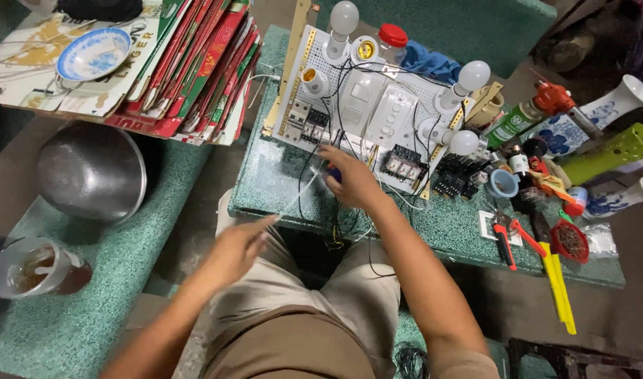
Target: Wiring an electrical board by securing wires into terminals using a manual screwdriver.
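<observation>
A white perforated board [378, 105] with light bulbs, lamp sockets, switches and black wires stands on a green speckled table [279, 182]. My right hand [351, 177] rests at the board's lower edge, closed around a small blue-handled tool whose shape is blurred. My left hand [239, 247] hovers lower, off the table's near edge, fingers stretched toward a thin pale wire [300, 193] that runs up to my right hand. Whether the left fingers pinch the wire is blurred.
A stack of red and white cardboard [188, 70] with a blue-white bowl [93, 52] lies upper left. A steel bowl [90, 172] and a glass with a drink [34, 268] sit at left. Red pliers [504, 242], a yellow tool [559, 284], bottles and vases crowd the right.
</observation>
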